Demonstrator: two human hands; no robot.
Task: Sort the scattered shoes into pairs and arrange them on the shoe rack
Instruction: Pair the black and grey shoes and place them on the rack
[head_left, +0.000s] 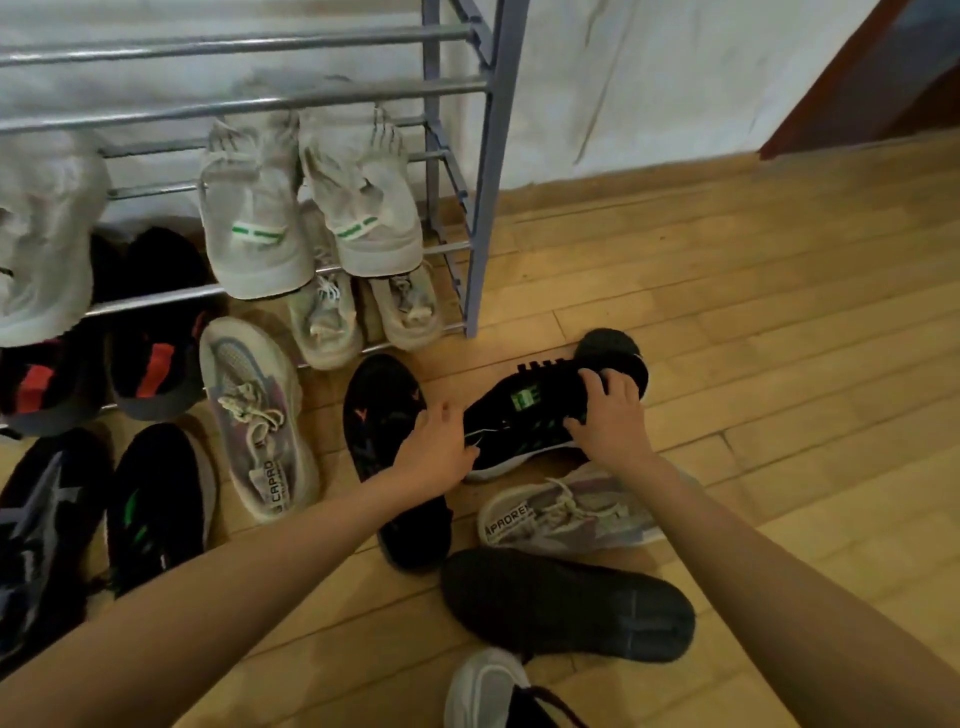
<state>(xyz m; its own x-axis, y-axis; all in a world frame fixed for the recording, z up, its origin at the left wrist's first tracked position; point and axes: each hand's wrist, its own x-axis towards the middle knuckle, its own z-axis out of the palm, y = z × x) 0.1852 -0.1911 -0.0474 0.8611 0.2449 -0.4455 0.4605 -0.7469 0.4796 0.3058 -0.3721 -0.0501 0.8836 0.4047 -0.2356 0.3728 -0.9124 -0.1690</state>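
Shoe sorting part done: several shoes lie loose on the floor, three pairs shelved.

Nearest, a white-toed shoe (485, 691) and an upturned black shoe (566, 605) lie unsorted on the wooden floor (779, 338); beyond, both hands close on a black sneaker with green marks (524, 415), left hand (434, 452) at one end, right hand (613, 415) clamped over the other. Its likely mate (156, 499) waits far left; two lilac-grey lettered sneakers (566, 512) (257, 415) also lie apart. Behind, the shoe rack (483, 171) holds white (311, 208), beige (363, 317) and black-and-red (104, 364) pairs.
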